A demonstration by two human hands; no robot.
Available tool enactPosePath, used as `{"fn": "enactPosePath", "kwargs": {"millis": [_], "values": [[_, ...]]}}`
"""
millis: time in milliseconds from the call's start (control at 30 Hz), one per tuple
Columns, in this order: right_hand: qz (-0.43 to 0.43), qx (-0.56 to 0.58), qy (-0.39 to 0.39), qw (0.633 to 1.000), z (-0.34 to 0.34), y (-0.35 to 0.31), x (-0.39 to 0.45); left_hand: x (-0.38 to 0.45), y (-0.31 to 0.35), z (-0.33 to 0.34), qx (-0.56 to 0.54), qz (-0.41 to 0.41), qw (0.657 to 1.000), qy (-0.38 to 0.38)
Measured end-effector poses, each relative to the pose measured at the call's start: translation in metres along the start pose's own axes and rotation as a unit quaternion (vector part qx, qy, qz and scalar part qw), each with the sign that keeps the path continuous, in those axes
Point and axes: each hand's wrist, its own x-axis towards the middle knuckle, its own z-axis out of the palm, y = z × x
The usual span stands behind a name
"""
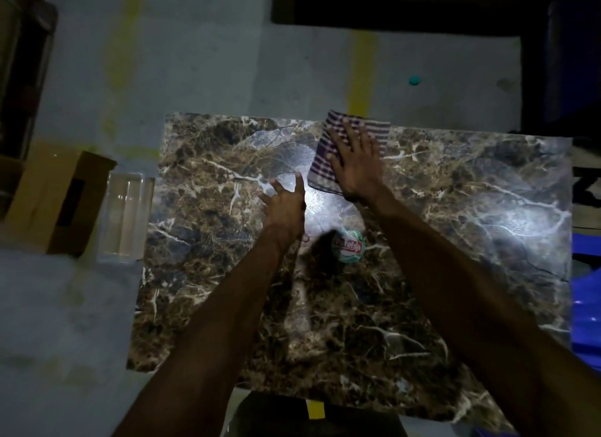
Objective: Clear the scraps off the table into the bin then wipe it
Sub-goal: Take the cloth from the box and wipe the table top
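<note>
The cloth (pixel 349 150), checked in purple and white, lies at the far edge of the surface (pixel 455 228), a little right of the middle, with one corner reaching the rim. My right hand (pixel 356 163) lies flat on top of it, palm down, fingers (pixel 344 134) straight and spread across the checks, pointing away from me; the cloth shows beyond the fingertips and to the left of the hand, while the heel of the palm comes down past its near edge.

My left hand (pixel 284 206) is just beside the cloth on its left, apart from it, over a bright glare on the marbled brown top. Its fingers (pixel 299 184) are straight and fanned, holding nothing; I cannot tell whether they touch the surface or hang just above it.

Between my forearms, nearer to me than both hands, a small round green and white lid (pixel 349 245) with red lettering sits on the surface, touching neither hand.

Off the left edge of the surface a clear bin (pixel 125 215) stands on the floor (pixel 195 62), close to the rim, and a brown box (pixel 55 199) stands just left of it. Yellow stripes (pixel 362 72) run across the grey floor beyond the far edge. Something blue (pixel 585 306) shows past the right edge.
</note>
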Motion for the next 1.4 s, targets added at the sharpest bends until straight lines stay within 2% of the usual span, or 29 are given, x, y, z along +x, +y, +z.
{"fn": "enactPosePath", "kwargs": {"millis": [100,233,367,500,633,733,867,1033,1167,1267,1333,1400], "values": [[-0.064,-0.016,-0.025,0.998,0.017,-0.016,-0.019,0.002,-0.002,0.001,-0.005,0.001,1.000,-0.010],[-0.145,-0.027,-0.058,0.987,0.012,0.018,-0.062,0.004,-0.003,0.002,-0.001,0.003,1.000,-0.013],[-0.068,-0.031,-0.036,0.997,-0.013,0.050,-0.040,0.002,-0.001,0.001,0.003,0.003,1.000,-0.012],[-0.007,-0.014,-0.016,1.000,-0.006,0.021,-0.002,0.002,-0.002,0.001,0.000,0.004,1.000,-0.012],[-0.080,-0.023,-0.019,0.996,0.021,-0.011,-0.039,0.009,-0.009,0.008,0.021,0.021,1.000,-0.009],[-0.151,-0.043,-0.034,0.987,0.027,0.010,-0.080,0.011,-0.011,0.007,0.014,0.027,0.999,-0.021],[-0.078,-0.027,-0.019,0.996,0.007,0.049,-0.080,0.008,-0.007,0.003,0.012,0.025,0.999,-0.022],[0.011,-0.020,0.015,1.000,0.014,0.005,-0.060,0.008,-0.009,0.006,0.029,0.019,0.999,-0.026],[-0.051,-0.011,-0.030,0.998,0.046,-0.024,-0.123,0.013,-0.019,0.014,0.019,0.052,0.998,0.001],[-0.080,-0.026,-0.056,0.995,0.049,-0.010,-0.188,0.009,-0.019,0.015,0.028,0.055,0.998,0.002],[-0.075,-0.032,-0.047,0.996,0.042,0.006,-0.209,0.012,-0.022,0.017,0.034,0.062,0.997,0.002],[-0.031,-0.024,-0.030,0.999,0.035,0.013,-0.205,0.020,-0.029,0.029,0.032,0.067,0.997,0.005]]}}
